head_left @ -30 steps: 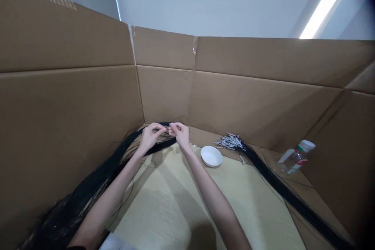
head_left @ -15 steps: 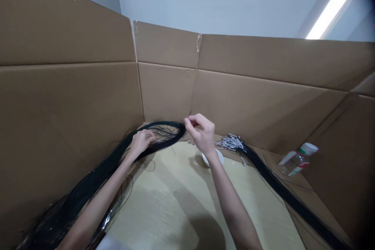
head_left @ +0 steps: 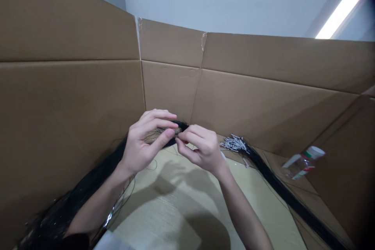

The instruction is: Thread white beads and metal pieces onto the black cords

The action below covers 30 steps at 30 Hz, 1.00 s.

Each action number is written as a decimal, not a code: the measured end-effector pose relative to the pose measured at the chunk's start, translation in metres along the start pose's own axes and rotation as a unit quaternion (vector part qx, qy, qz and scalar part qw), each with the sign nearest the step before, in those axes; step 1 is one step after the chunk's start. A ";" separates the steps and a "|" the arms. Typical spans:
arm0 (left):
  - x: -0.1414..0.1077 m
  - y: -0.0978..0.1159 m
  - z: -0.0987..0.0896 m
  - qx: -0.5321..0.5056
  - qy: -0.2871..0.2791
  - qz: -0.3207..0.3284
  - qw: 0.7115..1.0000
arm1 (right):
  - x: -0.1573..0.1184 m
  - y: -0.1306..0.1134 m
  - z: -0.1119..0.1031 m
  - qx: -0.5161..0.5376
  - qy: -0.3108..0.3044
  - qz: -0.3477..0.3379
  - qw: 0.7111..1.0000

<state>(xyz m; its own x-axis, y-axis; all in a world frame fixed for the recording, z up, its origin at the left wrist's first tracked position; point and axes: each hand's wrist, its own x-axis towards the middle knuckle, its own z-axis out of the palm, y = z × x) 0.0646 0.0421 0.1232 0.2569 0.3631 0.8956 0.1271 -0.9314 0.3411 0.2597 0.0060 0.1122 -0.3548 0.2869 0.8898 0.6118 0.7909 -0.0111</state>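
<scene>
A long bundle of thin black strands (head_left: pixel 96 179) runs up the left side to the far corner, its far end looped behind my hands. My left hand (head_left: pixel 146 140) is raised in front of this loop, fingers stretched and thumb apart, with nothing visibly gripped. Close to its fingertips, my right hand (head_left: pixel 202 144) is closed in a pinch at the tip of the loop. A thin black strand appears to be between its thumb and finger, mostly hidden. Loose strands fan out inside the loop.
Cardboard walls (head_left: pixel 249 101) enclose the pale yellow work surface (head_left: pixel 152 211). To the right lies another black bundle (head_left: pixel 281 187) with white beaded-looking ends (head_left: pixel 234 143). A clear bottle (head_left: pixel 303 163) with a white cap stands beside it. A white dish (head_left: pixel 223 155) is mostly hidden behind my right wrist.
My left hand has lifted off the loop and come right, opening beside my right hand. The right hand has lowered slightly and turned its pinch toward the left. The view has shifted a little.
</scene>
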 end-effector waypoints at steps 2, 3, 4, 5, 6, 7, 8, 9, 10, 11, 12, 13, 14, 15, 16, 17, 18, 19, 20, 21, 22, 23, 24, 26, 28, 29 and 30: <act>0.000 0.004 -0.001 0.013 -0.013 0.010 1.000 | -0.001 -0.002 0.003 -0.006 -0.007 -0.009 1.000; 0.000 0.003 0.000 0.018 -0.017 0.013 1.000 | -0.001 -0.002 0.005 -0.008 -0.009 -0.013 1.000; 0.000 0.003 0.000 0.020 -0.018 0.015 1.000 | -0.001 -0.003 0.006 -0.008 -0.009 -0.016 1.000; 0.000 0.001 0.000 0.020 -0.017 0.017 1.000 | 0.000 -0.004 0.007 -0.005 -0.009 -0.015 1.000; -0.001 0.000 0.001 0.019 -0.011 0.017 1.000 | 0.000 -0.004 0.008 0.003 -0.008 -0.009 1.000; -0.001 -0.001 0.001 0.018 -0.004 0.016 1.000 | 0.000 -0.005 0.009 0.016 -0.006 0.002 1.000; -0.001 -0.003 0.002 0.017 0.005 0.010 1.000 | 0.000 -0.006 0.011 0.035 -0.005 0.021 0.999; -0.002 -0.005 0.002 0.013 0.016 0.000 1.000 | -0.001 -0.006 0.013 0.060 -0.010 0.050 0.997; -0.001 -0.008 0.003 0.008 0.029 -0.013 0.999 | -0.002 -0.006 0.016 0.087 -0.021 0.088 0.992; 0.001 -0.012 0.003 0.004 0.046 -0.024 0.999 | -0.004 -0.005 0.020 0.112 -0.035 0.127 0.985; 0.004 -0.018 0.003 0.005 0.070 -0.032 0.997 | -0.008 -0.004 0.026 0.132 -0.053 0.166 0.976; 0.009 -0.027 0.003 0.012 0.100 -0.035 0.994 | -0.013 -0.002 0.034 0.143 -0.071 0.199 0.967; 0.016 -0.038 0.002 0.027 0.137 -0.031 0.990 | -0.019 0.002 0.043 0.147 -0.084 0.223 0.960; 0.025 -0.052 0.001 0.048 0.177 -0.026 0.983 | -0.027 0.006 0.053 0.145 -0.095 0.245 0.954; 0.036 -0.069 0.001 0.071 0.211 -0.030 0.974 | -0.037 0.012 0.064 0.140 -0.107 0.270 0.947; 0.048 -0.088 0.000 0.092 0.231 -0.048 0.967 | -0.047 0.019 0.075 0.130 -0.118 0.299 0.938; 0.061 -0.108 0.000 0.105 0.240 -0.085 0.961 | -0.058 0.027 0.085 0.116 -0.130 0.331 0.927; 0.074 -0.130 0.000 0.104 0.226 -0.133 0.959 | -0.070 0.036 0.095 0.098 -0.140 0.365 0.915; 0.086 -0.150 0.001 0.098 0.209 -0.163 0.959 | -0.082 0.045 0.103 0.075 -0.151 0.399 0.901; 0.097 -0.170 0.002 0.091 0.193 -0.185 0.959 | -0.093 0.054 0.111 0.050 -0.164 0.429 0.887; 0.106 -0.188 0.004 0.085 0.175 -0.203 0.960 | -0.104 0.062 0.117 0.026 -0.180 0.454 0.872; 0.111 -0.204 0.007 0.078 0.155 -0.221 0.960 | -0.114 0.070 0.123 0.006 -0.200 0.474 0.857; 0.114 -0.217 0.011 0.073 0.134 -0.236 0.960 | -0.122 0.076 0.128 -0.012 -0.221 0.490 0.843; 0.112 -0.237 0.022 0.072 0.083 -0.259 0.960 | -0.135 0.084 0.138 -0.046 -0.261 0.516 0.814; 0.101 -0.253 0.036 0.085 0.025 -0.271 0.958 | -0.144 0.088 0.146 -0.082 -0.288 0.542 0.785; 0.093 -0.260 0.043 0.096 -0.005 -0.275 0.957 | -0.147 0.090 0.150 -0.101 -0.294 0.555 0.771; 0.085 -0.266 0.050 0.107 -0.034 -0.278 0.954 | -0.149 0.093 0.152 -0.121 -0.295 0.568 0.759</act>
<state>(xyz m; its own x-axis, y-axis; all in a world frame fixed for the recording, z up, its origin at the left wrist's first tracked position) 0.1003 0.3218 0.0943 0.1540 0.8070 0.5701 0.4523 -0.5705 0.6855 0.2618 0.1185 -0.0909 0.2877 0.9577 0.0088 0.8460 -0.2499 -0.4710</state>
